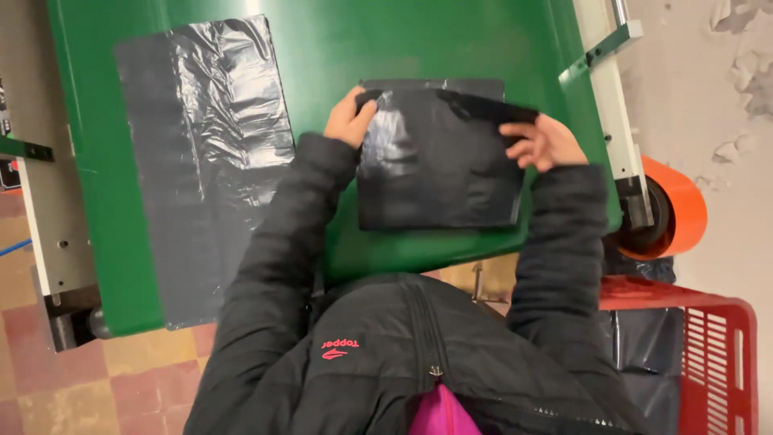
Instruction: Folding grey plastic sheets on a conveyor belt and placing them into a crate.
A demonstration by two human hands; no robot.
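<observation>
Head view: folded black plastic bag lies flat on green table, centre-near, long axis running left-right. Far edge is lifted as a flap betw. both hands. Left hand at bag's far-left corner, fingers closed in a pinch on the film. Right hand at far-right end, fingers curled narrow round the flap strip. Both equally near. Second black bag lies spread flat, left, well apart. Red crate near-right, off table.
</observation>
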